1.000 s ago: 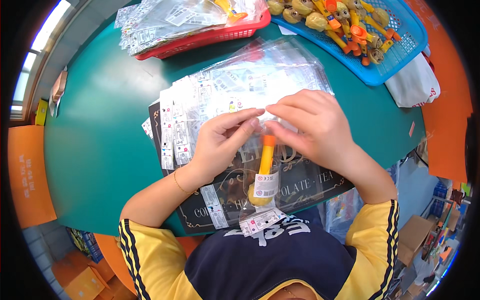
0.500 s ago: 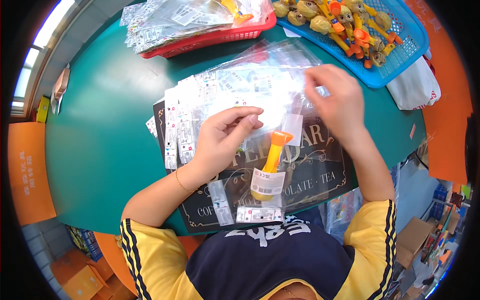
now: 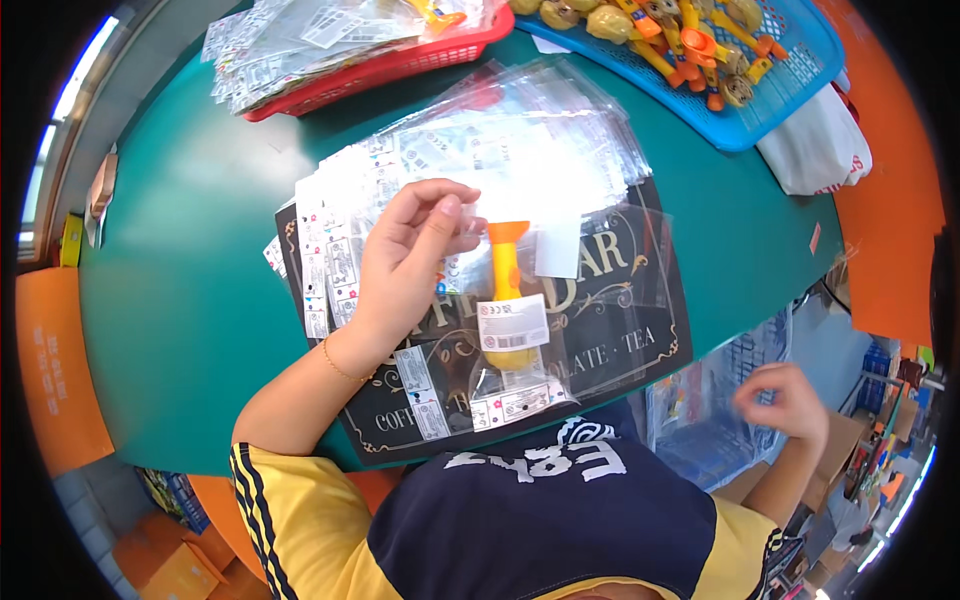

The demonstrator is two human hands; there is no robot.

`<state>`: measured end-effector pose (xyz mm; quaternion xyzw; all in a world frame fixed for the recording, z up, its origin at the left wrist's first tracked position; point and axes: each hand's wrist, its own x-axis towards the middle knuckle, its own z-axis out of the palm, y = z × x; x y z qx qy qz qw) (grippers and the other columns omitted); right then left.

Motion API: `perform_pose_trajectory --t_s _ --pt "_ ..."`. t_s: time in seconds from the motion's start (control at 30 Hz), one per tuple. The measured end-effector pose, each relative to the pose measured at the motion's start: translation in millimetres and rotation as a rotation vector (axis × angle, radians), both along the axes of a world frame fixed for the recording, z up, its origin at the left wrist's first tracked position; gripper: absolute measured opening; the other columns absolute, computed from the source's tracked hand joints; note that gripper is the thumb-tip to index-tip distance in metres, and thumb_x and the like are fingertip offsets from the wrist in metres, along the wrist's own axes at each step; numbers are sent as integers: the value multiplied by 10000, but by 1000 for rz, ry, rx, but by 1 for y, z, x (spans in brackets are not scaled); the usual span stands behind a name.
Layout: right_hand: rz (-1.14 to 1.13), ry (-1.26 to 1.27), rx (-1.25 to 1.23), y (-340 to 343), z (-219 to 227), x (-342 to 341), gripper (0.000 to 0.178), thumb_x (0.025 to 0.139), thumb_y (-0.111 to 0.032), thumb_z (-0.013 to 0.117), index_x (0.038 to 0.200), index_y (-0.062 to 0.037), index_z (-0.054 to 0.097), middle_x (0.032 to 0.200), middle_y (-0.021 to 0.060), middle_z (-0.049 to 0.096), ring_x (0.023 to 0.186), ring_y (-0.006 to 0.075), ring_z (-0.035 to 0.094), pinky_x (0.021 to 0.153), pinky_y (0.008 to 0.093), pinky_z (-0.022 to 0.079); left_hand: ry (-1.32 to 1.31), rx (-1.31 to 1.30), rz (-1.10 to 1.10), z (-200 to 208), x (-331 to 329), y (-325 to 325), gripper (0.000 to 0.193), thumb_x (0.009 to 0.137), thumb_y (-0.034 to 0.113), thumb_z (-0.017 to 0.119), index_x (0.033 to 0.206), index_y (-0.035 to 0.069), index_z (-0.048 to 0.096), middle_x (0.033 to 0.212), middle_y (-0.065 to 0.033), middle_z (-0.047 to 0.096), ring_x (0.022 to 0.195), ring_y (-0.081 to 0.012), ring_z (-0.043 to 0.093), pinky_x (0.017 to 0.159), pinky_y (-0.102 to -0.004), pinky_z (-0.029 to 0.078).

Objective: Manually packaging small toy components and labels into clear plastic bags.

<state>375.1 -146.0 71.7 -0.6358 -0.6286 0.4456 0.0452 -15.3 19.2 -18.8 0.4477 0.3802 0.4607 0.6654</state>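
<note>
My left hand (image 3: pixel 412 250) is closed in a pinch at the upper edge of a clear plastic bag (image 3: pixel 472 383). Inside that bag lies a yellow toy (image 3: pixel 507 270) with an orange flared end and a yellowish round head, partly covered by a white label (image 3: pixel 514 323). My right hand (image 3: pixel 785 402) is off the table's right edge, fingers curled; whatever it may hold cannot be made out. Beyond the left hand, a fanned stack of clear printed bags (image 3: pixel 400 150) rests on a black lettered mat (image 3: pixel 620 350).
At the far left of the green table (image 3: pixel 180 300) stands a red basket (image 3: pixel 385 75) of packaging bags. A blue basket (image 3: pixel 740 130) of blond-headed toys stands far right, beside a white bag (image 3: pixel 815 145). Below the right edge is a translucent plastic-lined container (image 3: pixel 690 410).
My right hand has swung from above the bag stack down to the right, past the table edge. The left hand keeps its pinch by the bagged toy. The whole view has shifted slightly.
</note>
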Motion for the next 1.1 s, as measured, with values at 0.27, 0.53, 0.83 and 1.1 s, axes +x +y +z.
perform_pose_trajectory --t_s 0.27,0.53,0.83,1.1 --pt "59 -353 -188 -70 -206 7 123 715 -185 619 784 -96 669 717 160 626 659 321 601 589 402 456 161 26 42 5 7 2 213 965 159 418 1103 19 502 1117 -125 570 903 -142 598 811 -284 503" --pt "18 -262 -372 -55 -207 10 371 778 -109 578 1148 -125 594 812 170 632 744 281 611 677 368 473 154 38 69 0 9 1 238 964 167 429 1139 16 485 1084 -91 583 832 -101 587 738 -229 486" --pt "-316 54 133 -80 -366 10 280 797 -199 628 1034 -52 601 898 144 646 782 281 639 714 381 500 159 67 19 4 10 2 233 964 175 424 1115 12 494 1109 -126 575 832 -133 622 742 -244 511" --pt "89 -178 37 -107 -428 26 316 802 -271 595 1051 -78 615 965 169 641 886 310 626 768 428 490 146 53 53 4 5 3 215 966 170 417 1096 21 503 1098 -132 578 793 -122 616 748 -257 511"
